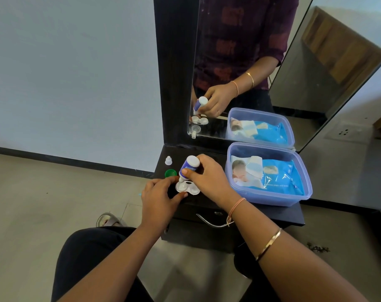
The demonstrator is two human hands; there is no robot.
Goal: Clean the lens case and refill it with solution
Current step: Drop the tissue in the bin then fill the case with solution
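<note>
A white two-well lens case (192,189) lies open on the black dresser top (272,212). My right hand (207,177) grips a small white and blue solution bottle (190,165), tipped upside down with its nozzle over the left well. My left hand (159,198) holds the case's left edge with thumb and fingers. A green lens-case cap (170,173) rests just left of the bottle. A small white bottle cap (168,160) stands behind it.
A clear blue plastic box (302,192) holding a blue pack of wet wipes (278,177) sits right of the case. A mirror (239,73) rises behind the top. A drawer handle (209,222) is below the front edge.
</note>
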